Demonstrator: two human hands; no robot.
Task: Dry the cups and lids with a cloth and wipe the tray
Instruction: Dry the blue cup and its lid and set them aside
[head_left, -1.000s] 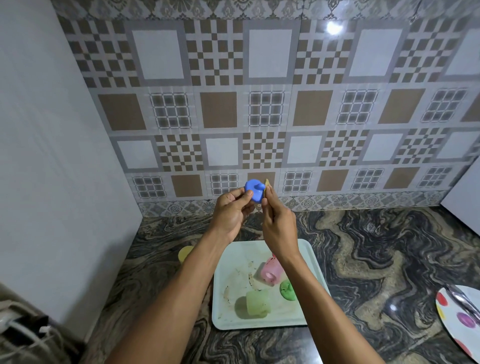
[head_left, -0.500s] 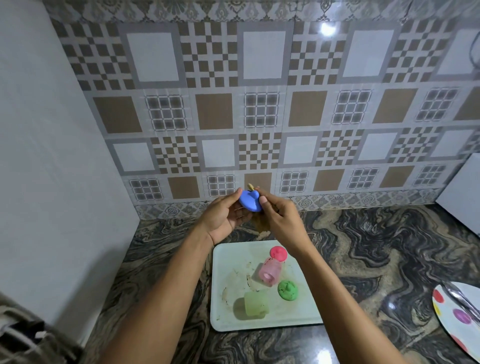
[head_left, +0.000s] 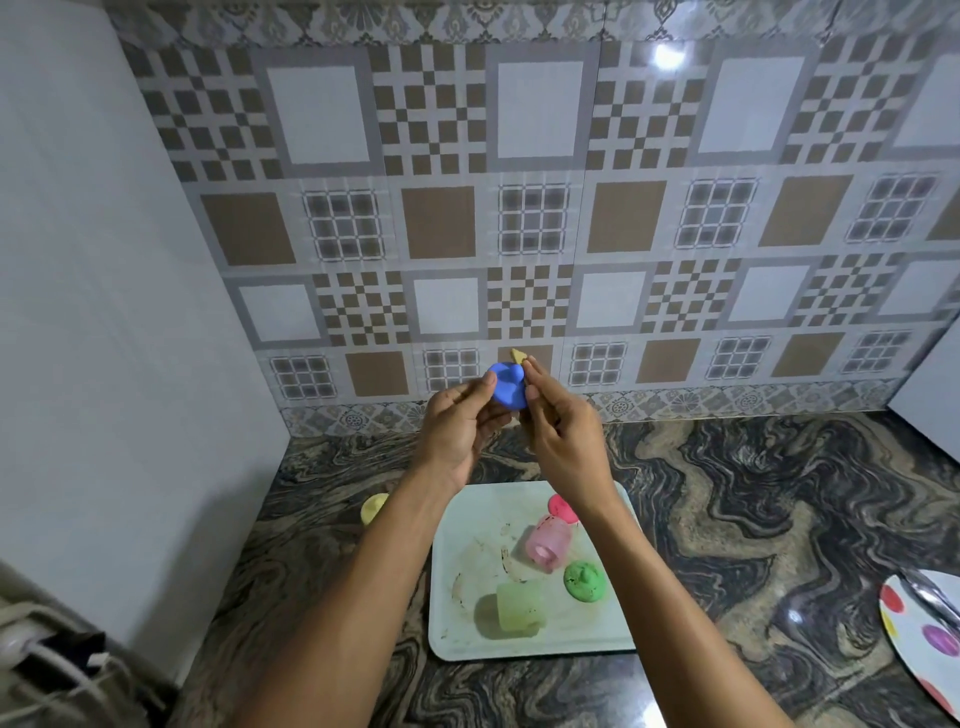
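My left hand (head_left: 457, 426) holds a small blue lid (head_left: 508, 385) up in front of the tiled wall. My right hand (head_left: 558, 431) pinches a small yellowish cloth (head_left: 518, 355) against the lid's right side; only the cloth's tip shows above the fingers. Below the hands a pale green tray (head_left: 467, 639) with brown smears lies on the counter. In it are a pink cup (head_left: 548, 540) on its side, a light green cup (head_left: 519, 608), a green lid (head_left: 584, 581) and a red lid (head_left: 562, 506).
A yellow piece (head_left: 373, 508) sits on the dark marbled counter left of the tray, partly behind my left forearm. A spotted white plate (head_left: 922, 639) with a metal utensil lies at the right edge. White wall on the left; cables at bottom left.
Both hands stay raised with the blue lid; the lid has been turned between the fingers and the cloth tip has shifted along its edge. The tray and its contents have not moved.
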